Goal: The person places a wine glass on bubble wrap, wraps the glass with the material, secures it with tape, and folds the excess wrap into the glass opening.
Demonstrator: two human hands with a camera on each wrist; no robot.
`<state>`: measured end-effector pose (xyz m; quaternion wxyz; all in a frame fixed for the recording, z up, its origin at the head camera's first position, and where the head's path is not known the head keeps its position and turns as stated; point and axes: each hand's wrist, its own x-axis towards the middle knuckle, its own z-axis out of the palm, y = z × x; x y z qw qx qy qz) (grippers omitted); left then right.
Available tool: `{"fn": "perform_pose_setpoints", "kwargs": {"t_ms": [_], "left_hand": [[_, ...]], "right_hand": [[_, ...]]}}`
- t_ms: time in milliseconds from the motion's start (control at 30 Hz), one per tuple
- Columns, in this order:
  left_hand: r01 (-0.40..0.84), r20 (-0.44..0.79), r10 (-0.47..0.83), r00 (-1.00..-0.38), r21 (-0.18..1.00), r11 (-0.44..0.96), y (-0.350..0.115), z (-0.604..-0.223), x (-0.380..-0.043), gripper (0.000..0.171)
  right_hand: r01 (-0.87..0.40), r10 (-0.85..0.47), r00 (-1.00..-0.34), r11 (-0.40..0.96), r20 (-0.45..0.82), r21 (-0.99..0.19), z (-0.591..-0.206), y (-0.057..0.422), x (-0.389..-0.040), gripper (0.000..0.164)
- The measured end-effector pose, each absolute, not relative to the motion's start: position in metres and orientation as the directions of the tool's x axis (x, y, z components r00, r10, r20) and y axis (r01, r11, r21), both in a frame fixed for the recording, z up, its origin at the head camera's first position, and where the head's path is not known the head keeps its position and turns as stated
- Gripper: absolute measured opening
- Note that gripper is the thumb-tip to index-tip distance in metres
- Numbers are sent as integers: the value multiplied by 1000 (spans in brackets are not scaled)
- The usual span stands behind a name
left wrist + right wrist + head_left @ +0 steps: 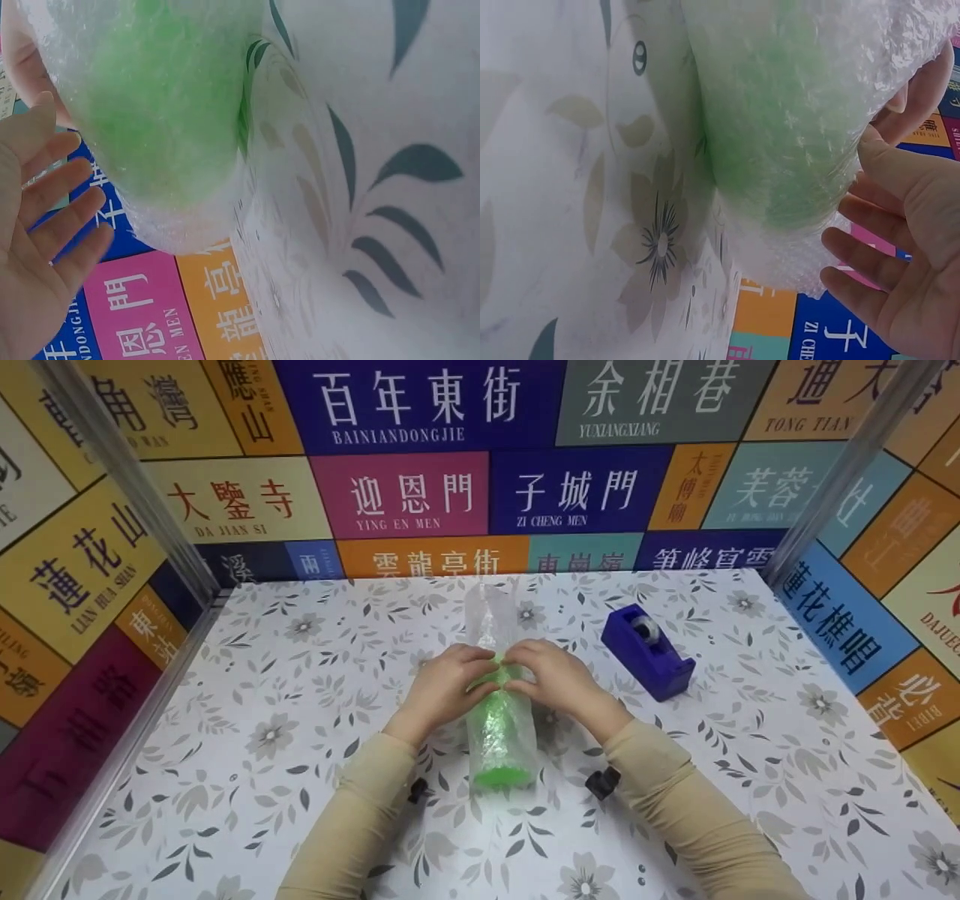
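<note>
A bright green, roughly cylindrical object [504,775] lies on the table inside a sleeve of clear bubble wrap [491,622]. The wrap runs on past its far end; what kind of object it is cannot be told through the film. From the left, my left hand [448,682] rests its fingertips on top of the wrapped roll. Opposite it, my right hand [553,679] touches the same spot, thumb and forefinger close to the left ones. Both wrist views show the other fingers loosely spread beside the bubble wrap [165,225] [780,259].
To the right of the roll stands a blue tape dispenser [637,660] with a roll of clear tape [646,628]. The table [262,810] has a white leaf-and-flower cover. Sign-printed panels [405,495] rise behind it and at both sides.
</note>
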<state>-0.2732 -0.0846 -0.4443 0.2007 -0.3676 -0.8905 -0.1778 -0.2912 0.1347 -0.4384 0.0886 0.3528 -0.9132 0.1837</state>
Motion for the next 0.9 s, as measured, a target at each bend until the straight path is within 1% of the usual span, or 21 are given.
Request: {"fn": "perform_pose_setpoints", "kwargs": {"t_ms": [133, 233, 433, 633, 900], "left_hand": [[773, 527, 607, -595, 170, 611, -84, -447, -271, 27], [789, 522, 622, -584, 182, 587, -85, -451, -269, 31], [791, 470, 648, -600, 223, 570, -86, -456, -263, 35], [783, 404, 678, -614, 203, 588, -87, -455, -255, 42], [789, 356, 707, -611, 199, 581, -89, -455, -253, 44]], "right_hand": [[-669, -607, -742, 691, 284, -273, -437, 132, -290, 37], [-668, -603, -743, 693, 289, -272, -436, 132, -289, 36], [-670, -606, -741, 697, 289, -257, -436, 132, -289, 35], [-657, -594, -753, 705, 283, -266, -438, 132, -289, 33], [-658, -597, -752, 703, 281, -270, -438, 133, -288, 38]]}}
